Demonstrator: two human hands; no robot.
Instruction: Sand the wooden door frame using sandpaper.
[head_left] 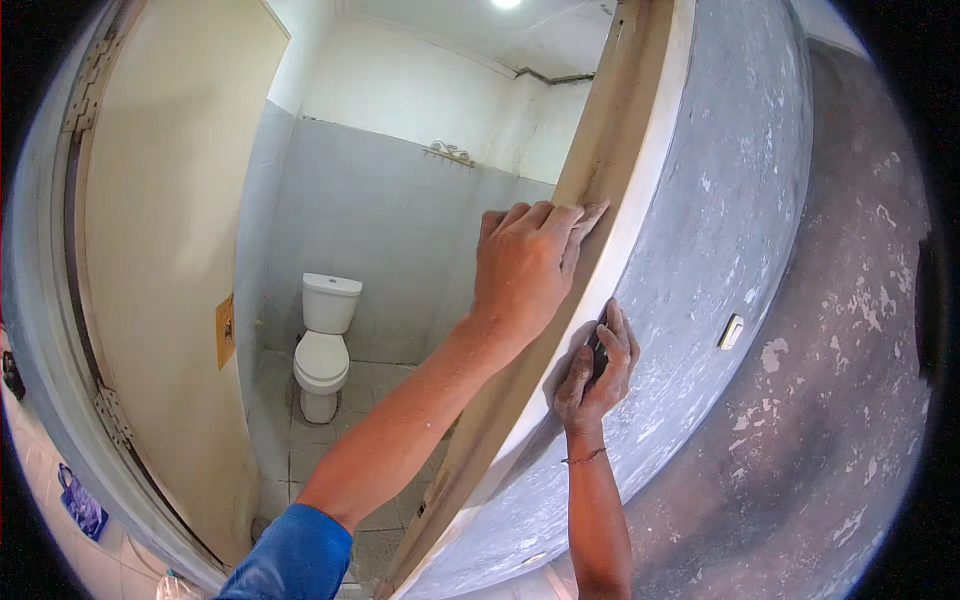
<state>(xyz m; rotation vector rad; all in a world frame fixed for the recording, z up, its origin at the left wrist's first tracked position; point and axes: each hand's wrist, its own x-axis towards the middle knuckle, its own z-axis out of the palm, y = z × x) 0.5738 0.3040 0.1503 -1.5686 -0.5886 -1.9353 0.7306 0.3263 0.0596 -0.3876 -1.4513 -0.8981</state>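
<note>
My left hand (528,255), its arm in a blue sleeve, is closed against the inner face of the wooden door frame (625,110). Its curled fingers hide whatever they hold, if anything. Lower down, my right hand (600,375) is wrapped round a small black object (598,352), pressed at the white outer edge of the frame where it meets the grey wall (720,190). The object's kind does not show. Dust greys the fingers of both hands, and a thin bracelet (584,456) circles my right wrist.
A cream door (170,220) stands swung inward on the left, hinged to its jamb. Beyond the doorway is a white toilet (322,360) against a grey wall. A light switch (731,332) sits on the patchy wall to the right. A purple bag (82,503) lies at the lower left.
</note>
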